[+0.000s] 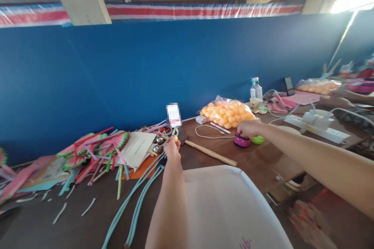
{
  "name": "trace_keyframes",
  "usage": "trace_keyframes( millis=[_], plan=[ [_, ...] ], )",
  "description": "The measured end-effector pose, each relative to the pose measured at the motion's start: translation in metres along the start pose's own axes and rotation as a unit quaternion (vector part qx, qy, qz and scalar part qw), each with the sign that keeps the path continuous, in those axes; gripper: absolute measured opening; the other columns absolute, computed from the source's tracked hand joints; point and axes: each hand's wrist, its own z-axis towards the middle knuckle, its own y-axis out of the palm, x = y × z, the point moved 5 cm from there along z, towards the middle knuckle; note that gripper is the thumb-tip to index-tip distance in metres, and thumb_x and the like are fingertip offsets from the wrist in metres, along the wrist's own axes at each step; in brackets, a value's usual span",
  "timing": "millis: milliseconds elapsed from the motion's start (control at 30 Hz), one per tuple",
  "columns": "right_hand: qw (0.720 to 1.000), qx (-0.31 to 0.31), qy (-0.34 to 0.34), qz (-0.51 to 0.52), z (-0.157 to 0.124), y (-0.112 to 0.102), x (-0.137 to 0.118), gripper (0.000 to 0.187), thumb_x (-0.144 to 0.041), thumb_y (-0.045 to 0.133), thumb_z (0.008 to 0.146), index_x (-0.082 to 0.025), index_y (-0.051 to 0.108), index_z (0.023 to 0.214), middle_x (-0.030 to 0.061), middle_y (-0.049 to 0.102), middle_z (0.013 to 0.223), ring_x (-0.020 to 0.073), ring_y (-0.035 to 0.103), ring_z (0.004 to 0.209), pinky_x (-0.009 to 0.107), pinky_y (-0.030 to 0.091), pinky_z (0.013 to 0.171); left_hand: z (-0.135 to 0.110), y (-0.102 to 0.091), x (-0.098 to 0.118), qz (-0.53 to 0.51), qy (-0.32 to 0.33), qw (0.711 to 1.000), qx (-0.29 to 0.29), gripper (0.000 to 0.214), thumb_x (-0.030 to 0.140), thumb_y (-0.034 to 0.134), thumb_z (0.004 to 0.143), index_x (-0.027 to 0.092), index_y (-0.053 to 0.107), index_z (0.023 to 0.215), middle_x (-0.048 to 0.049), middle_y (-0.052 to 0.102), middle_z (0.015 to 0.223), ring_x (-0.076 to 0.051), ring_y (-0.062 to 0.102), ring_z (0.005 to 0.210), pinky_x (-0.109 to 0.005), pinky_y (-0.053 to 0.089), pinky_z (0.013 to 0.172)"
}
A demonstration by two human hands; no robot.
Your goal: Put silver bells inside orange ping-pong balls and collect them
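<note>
My left hand (172, 150) reaches forward over the table, its fingers closed on a small pale-yellow ball (175, 139). Off to the right, my right hand (250, 127) is bunched with the fingers pointing down at the top of a small purple container (242, 141) with a dark upper band. Its fingertips are hidden there, so what they grip does not show. A bright green round item (257, 139) lies beside the container. Behind it rests a clear bag of orange balls (226, 113). Between my hands a wooden stick (210, 153) lies on the brown table.
A large white sheet-like surface (228, 206) fills the near middle. Light-blue cords (128, 208) run along its left. Pink-green paper fans (96, 146) and strips pile up at left. A power strip (321, 129), bottles (256, 88) and another person's arm (336, 101) are at right.
</note>
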Motion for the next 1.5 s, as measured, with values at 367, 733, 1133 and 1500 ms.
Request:
trace_keyframes(
  millis=[367,733,1133,1500],
  plan=[
    [0.998,-0.059,-0.007,-0.036,0.009,0.011,-0.003,0.028,-0.006,0.060,0.060,-0.016,0.076,0.080,0.0088,0.069,0.078,0.0199,0.057,0.068,0.028,0.035,0.058,0.002,0.001,-0.001,0.000,-0.003,1.000,-0.008,0.008,0.016,0.060,0.084,0.014,0.058,0.091,-0.0012,0.061,0.068,-0.008,0.059,0.052,-0.020,0.050,0.057],
    [0.999,-0.046,-0.010,-0.011,0.007,0.014,0.003,0.029,-0.006,0.053,0.061,-0.014,0.072,0.080,0.0068,0.066,0.073,0.0181,0.056,0.067,0.027,0.032,0.058,0.002,0.001,-0.001,-0.001,0.004,1.000,-0.012,0.010,0.015,0.063,0.080,0.015,0.060,0.089,-0.0009,0.061,0.066,-0.009,0.060,0.053,-0.021,0.051,0.058],
    [0.999,-0.038,-0.015,-0.017,0.008,0.014,0.002,0.023,-0.005,0.053,0.061,-0.016,0.069,0.073,0.0059,0.064,0.072,0.0182,0.054,0.067,0.028,0.030,0.058,0.002,0.002,-0.001,-0.004,-0.007,1.000,-0.013,0.013,0.015,0.064,0.080,0.015,0.059,0.091,-0.0022,0.061,0.070,-0.010,0.062,0.055,-0.021,0.051,0.058],
    [0.999,-0.005,-0.043,0.009,0.002,-0.009,0.005,0.008,-0.014,0.056,0.073,-0.015,0.064,0.073,0.0055,0.065,0.073,0.0164,0.052,0.067,0.026,0.029,0.058,0.003,0.002,-0.003,-0.013,-0.010,1.000,-0.017,0.012,0.013,0.064,0.079,0.015,0.059,0.089,-0.0012,0.060,0.070,-0.010,0.061,0.055,-0.022,0.052,0.060]
  ],
)
